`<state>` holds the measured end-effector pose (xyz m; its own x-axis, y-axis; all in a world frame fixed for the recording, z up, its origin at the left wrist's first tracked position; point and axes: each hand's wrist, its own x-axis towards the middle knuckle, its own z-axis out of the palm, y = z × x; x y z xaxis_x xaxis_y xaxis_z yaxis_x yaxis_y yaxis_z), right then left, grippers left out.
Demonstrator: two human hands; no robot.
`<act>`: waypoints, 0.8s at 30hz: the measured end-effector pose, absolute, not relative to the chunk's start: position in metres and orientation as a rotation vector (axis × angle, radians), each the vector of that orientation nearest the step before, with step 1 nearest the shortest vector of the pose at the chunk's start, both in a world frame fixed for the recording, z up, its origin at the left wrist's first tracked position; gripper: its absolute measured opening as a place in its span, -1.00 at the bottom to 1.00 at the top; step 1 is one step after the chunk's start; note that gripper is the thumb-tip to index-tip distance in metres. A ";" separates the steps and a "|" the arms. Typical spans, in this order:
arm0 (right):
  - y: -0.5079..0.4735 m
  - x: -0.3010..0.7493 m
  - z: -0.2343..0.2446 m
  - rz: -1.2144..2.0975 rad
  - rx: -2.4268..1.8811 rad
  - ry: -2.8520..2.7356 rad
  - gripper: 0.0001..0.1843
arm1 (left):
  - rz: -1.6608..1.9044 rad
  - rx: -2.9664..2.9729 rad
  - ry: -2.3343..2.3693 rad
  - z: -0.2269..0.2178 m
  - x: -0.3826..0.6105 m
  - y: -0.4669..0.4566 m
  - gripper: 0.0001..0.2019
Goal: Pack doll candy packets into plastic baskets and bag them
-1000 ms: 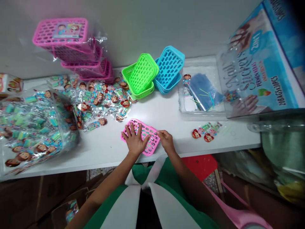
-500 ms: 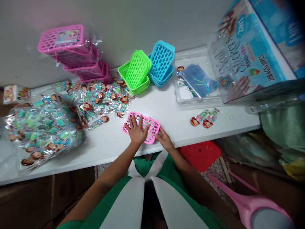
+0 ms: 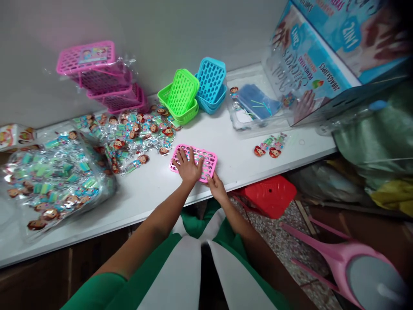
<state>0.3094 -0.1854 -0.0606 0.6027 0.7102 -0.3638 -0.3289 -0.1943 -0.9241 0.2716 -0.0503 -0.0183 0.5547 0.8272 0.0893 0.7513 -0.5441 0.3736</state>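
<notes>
A small pink perforated basket [image 3: 206, 156] lies upside down near the front edge of the white table [image 3: 232, 150]. My left hand [image 3: 188, 166] rests flat on top of it, fingers spread. My right hand [image 3: 215, 184] touches the basket's near right corner at the table edge, its fingers curled against the rim. Loose packets with cartoon heads [image 3: 138, 133] lie just left of the basket.
A big clear bag of packets [image 3: 51, 181] sits at left. Stacked pink baskets [image 3: 100, 79], green baskets [image 3: 180, 95] and blue baskets [image 3: 209, 84] stand at the back. A clear tray [image 3: 254, 110], a sticker box [image 3: 309, 64], three packets [image 3: 269, 146], a red stool [image 3: 269, 196] and a pink stool [image 3: 351, 262] are at right.
The view has swung right and down, showing more floor and the pink stool. My right hand slid from the basket's right side to its near corner; my left hand stayed flat on it.
</notes>
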 end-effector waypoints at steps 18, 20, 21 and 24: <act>-0.195 0.315 -0.060 1.028 -1.912 -0.433 -0.42 | 0.572 1.960 1.269 -0.085 0.169 -0.015 -0.31; -0.195 0.331 -0.052 0.869 -1.987 -0.406 -0.38 | 0.652 1.843 1.355 -0.083 0.174 -0.011 -0.34; -0.193 0.340 -0.046 0.778 -2.025 -0.398 -0.37 | 0.659 1.800 1.347 -0.081 0.179 -0.008 -0.36; -0.172 0.367 -0.029 0.599 -2.058 -0.438 -0.38 | 0.642 1.670 1.310 -0.072 0.199 -0.005 -0.37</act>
